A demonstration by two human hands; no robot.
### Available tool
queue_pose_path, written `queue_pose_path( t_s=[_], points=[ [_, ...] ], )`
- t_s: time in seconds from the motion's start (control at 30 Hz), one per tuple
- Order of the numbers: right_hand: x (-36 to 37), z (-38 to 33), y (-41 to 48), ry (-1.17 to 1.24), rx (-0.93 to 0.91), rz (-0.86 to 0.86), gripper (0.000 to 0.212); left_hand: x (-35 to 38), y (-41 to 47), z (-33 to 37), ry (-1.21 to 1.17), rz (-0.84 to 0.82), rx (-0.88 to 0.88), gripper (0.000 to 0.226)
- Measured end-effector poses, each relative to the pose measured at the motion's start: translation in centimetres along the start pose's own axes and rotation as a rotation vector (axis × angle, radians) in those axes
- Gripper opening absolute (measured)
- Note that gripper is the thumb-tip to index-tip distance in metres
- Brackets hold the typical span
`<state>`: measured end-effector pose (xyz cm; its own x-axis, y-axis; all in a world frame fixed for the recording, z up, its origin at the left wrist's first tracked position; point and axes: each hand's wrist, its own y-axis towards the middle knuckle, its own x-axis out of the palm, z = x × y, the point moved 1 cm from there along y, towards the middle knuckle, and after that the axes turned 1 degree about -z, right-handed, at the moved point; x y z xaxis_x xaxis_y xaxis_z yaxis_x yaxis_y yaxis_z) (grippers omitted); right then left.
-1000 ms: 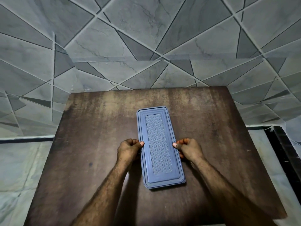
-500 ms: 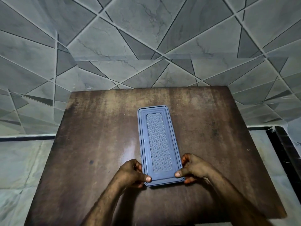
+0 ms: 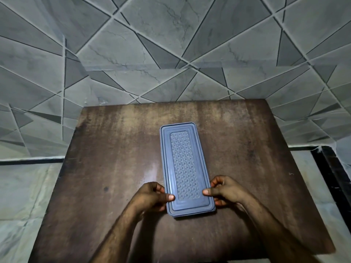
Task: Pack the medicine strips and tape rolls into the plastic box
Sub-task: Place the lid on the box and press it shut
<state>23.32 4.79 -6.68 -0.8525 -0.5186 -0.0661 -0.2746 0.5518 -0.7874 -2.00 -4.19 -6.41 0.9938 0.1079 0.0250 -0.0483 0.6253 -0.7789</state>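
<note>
A long blue plastic box (image 3: 185, 164) lies lengthwise on the brown wooden table (image 3: 114, 149), its patterned lid closed on top. My left hand (image 3: 152, 196) grips the box's near left edge, thumb pressed on the lid. My right hand (image 3: 224, 190) grips the near right edge the same way, thumb on the lid and fingers curled down the side. No medicine strips or tape rolls are visible; the lid hides the inside of the box.
The table stands against a wall of grey tiles (image 3: 171, 44) with angular lines. Pale floor tiles (image 3: 24, 186) show to the left and right, with a dark strip (image 3: 330, 171) at the right.
Both hands slid from the box's middle sides down to its near end. Their thumbs now press on the lid near the front corners. The box stayed in place.
</note>
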Motion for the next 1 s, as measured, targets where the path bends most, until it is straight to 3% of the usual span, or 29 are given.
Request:
queue_pose_path(
  t_s=[0.37,0.6,1.0],
  points=[
    [0.4,-4.8,3.7,0.242,-0.099,0.146,0.024,-0.9,4.4,4.6,-0.218,0.151,0.07,0.023],
    [0.6,-5.4,4.6,0.209,-0.11,0.225,0.028,-0.7,5.0,5.3,-0.153,0.27,0.076,0.024],
    [-0.5,-7.3,5.3,0.201,-0.088,0.149,0.022,-1.5,5.3,6.4,-0.188,0.144,0.068,0.025]
  ],
)
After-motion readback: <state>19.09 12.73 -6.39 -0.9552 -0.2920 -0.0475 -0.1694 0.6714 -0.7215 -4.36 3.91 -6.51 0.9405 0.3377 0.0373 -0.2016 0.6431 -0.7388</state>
